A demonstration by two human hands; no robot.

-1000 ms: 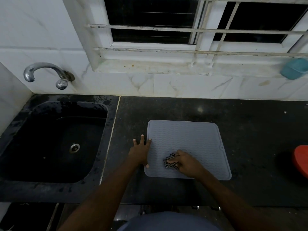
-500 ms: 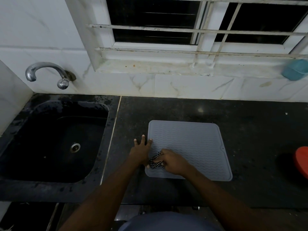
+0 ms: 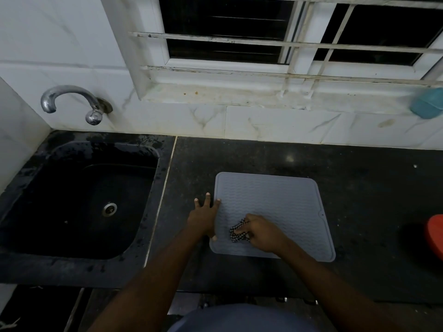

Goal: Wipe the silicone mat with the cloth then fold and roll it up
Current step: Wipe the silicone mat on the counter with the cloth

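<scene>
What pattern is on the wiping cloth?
Black-and-white checks on the small crumpled cloth, seen in the head view.

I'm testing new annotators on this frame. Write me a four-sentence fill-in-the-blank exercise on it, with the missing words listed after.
1. The right hand presses a checked ____ onto the mat.
2. The left hand lies open at the mat's ____ edge.
3. The mat lies ____ on the dark counter, not folded.
4. Left of the counter, under the tap, is the ____.

Missing words: cloth; left; flat; sink

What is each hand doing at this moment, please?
Left hand: open, fingers spread, pressing flat on the left edge of the silicone mat.
Right hand: closed on the checked cloth, on the mat.
</scene>
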